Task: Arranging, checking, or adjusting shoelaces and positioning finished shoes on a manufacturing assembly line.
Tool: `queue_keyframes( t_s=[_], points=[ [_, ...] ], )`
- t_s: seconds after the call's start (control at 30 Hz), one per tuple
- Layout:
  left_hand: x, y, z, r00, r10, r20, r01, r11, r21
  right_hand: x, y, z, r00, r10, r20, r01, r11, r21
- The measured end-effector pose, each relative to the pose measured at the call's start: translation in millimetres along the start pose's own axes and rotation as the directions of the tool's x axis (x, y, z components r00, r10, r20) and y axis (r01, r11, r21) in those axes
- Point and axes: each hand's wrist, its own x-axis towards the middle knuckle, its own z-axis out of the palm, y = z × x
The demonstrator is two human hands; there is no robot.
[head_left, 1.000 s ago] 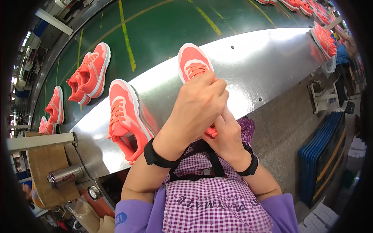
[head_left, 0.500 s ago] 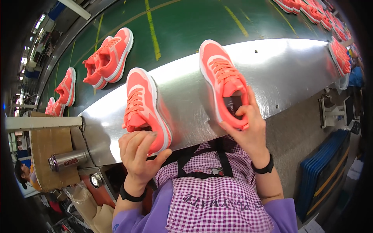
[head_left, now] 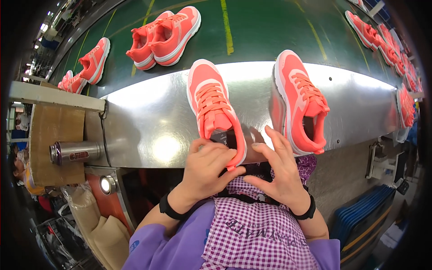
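Two coral-pink sneakers with white soles rest on the shiny metal ledge before me, toes pointing away. My left hand (head_left: pixel 208 167) grips the heel collar of the left sneaker (head_left: pixel 212 103), its fingers at the shoe's opening and thumb at the heel tab. A dark insole shows inside that shoe. Between the two shoes is my right hand (head_left: pixel 280 173), fingers spread and holding nothing, close to the left sneaker's heel. The right sneaker (head_left: pixel 303 96) stands untouched, its heel near the ledge's front edge.
Beyond the metal ledge (head_left: pixel 157 117) runs a green belt (head_left: pixel 252 31) with yellow lines. It carries a sneaker pair (head_left: pixel 166 36) and more shoes at far left and right. A steel flask (head_left: pixel 76 152) lies by cardboard (head_left: pixel 56 135) at left. Blue trays (head_left: pixel 362 220) stand at lower right.
My right hand has let go of the right sneaker and moved left toward the other one. The left hand has taken a firmer hold on the left sneaker's heel. The whole view has shifted.
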Motion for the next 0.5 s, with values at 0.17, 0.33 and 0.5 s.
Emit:
queue_keyframes(
  t_s=[0.17, 0.33, 0.5],
  points=[
    [7.3, -9.2, -0.9, 0.878, -0.153, -0.453, 0.235, 0.963, 0.129, 20.8, -10.5, 19.2, 0.995, -0.044, 0.092, 0.042, 0.999, 0.02],
    [29.6, -38.8, -6.1, 0.961, 0.132, -0.242, -0.068, 0.964, 0.257, 36.3, -6.7, 54.0, 0.996, -0.088, 0.001, 0.088, 0.996, -0.01],
    [49.2, -45.7, -25.3, 0.932, 0.363, 0.012, -0.358, 0.913, 0.196, 39.6, -11.8, 66.9, 0.991, -0.093, -0.101, 0.083, 0.992, -0.1]
  ],
)
